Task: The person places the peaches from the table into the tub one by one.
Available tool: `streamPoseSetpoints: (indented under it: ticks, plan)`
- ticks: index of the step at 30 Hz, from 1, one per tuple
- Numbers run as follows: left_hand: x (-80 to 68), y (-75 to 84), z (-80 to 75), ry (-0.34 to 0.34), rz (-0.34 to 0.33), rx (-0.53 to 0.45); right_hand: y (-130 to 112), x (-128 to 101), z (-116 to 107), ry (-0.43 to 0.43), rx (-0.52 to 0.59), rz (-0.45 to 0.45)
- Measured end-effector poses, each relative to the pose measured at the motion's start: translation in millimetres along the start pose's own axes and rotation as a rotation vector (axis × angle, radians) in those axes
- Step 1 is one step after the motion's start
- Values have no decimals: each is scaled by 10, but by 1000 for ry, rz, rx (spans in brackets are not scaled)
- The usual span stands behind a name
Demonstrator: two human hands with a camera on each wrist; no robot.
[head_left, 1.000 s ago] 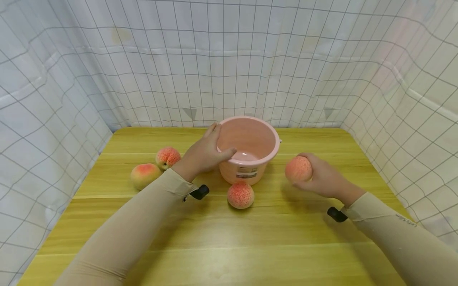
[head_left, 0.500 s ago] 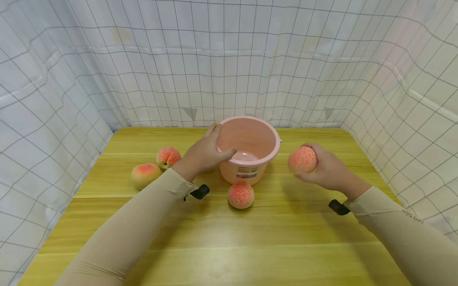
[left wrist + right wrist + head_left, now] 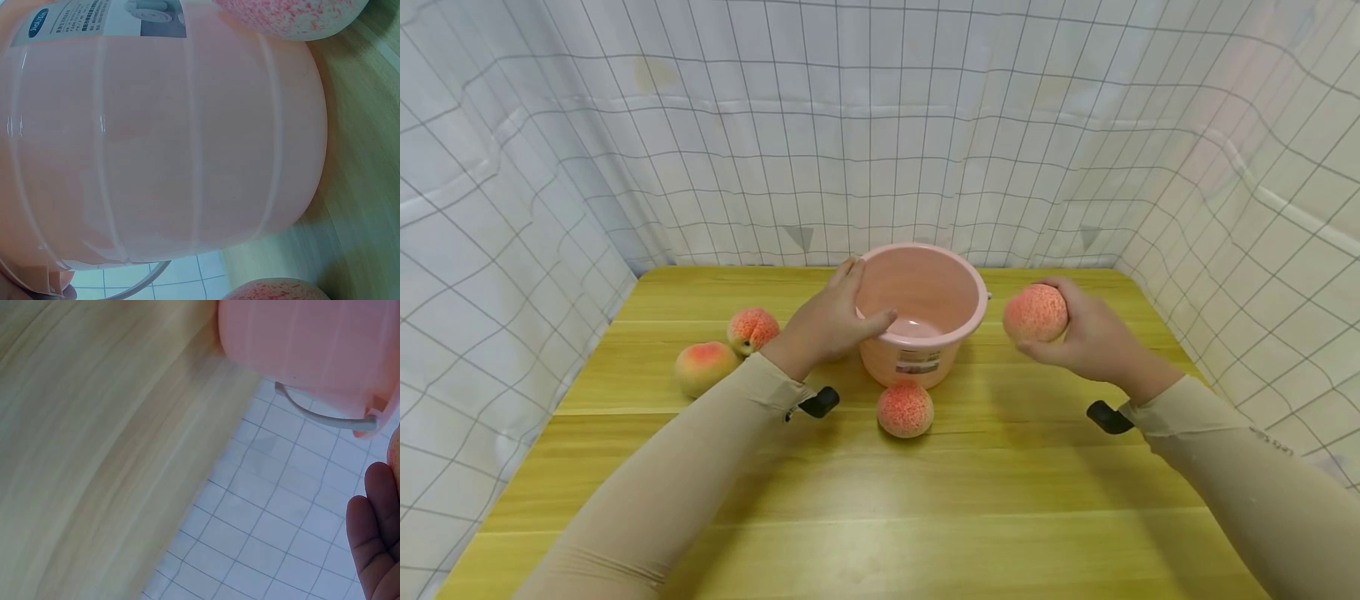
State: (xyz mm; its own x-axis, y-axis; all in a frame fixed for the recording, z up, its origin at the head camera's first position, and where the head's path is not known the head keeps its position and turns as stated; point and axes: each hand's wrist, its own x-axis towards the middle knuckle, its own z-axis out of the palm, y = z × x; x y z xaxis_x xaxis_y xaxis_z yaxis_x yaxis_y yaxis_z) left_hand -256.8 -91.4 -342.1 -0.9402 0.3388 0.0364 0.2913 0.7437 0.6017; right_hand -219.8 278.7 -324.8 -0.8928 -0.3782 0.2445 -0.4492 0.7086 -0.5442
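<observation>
Right hand (image 3: 1093, 337) has its grip wrapped round a speckled peach (image 3: 1035, 312), fingers curled behind and under it, holding it in the air off the worktop (image 3: 880, 500). Compared with a second ago the held peach has come up and slightly toward the pink bucket (image 3: 925, 312): it was low, near the wood, and now sits about level with the bucket rim, just right of it, not yet over the opening. Judging from that, the lift is done and the carry is under way. Left hand (image 3: 831, 321) is unchanged, grip clamped on the bucket's left rim with thumb over the edge into the inside, steadying it. The bucket has not shifted; its inside looks bare as far as the head view shows. Three more peaches stay put on the worktop: front peach (image 3: 905, 409) just before the bucket, touching or nearly so; rear left peach (image 3: 752, 330) and yellowish peach (image 3: 703, 368) side by side left of the left wrist. Left wrist view is filled by the bucket wall (image 3: 162, 144) and its label, with peach edges at top and bottom. Right wrist view shows the bucket's base, its wire handle (image 3: 319, 412), grid cloth behind, and a fingertip (image 3: 378, 537) at the right edge; the held peach is barely in frame there.
</observation>
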Motion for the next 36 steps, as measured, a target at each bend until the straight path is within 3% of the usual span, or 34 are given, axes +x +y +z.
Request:
streamPoseSetpoints:
  ticks: [36]
  plan:
    - [8, 14, 0, 1, -8, 13, -337, 447, 38, 4, 56, -47]
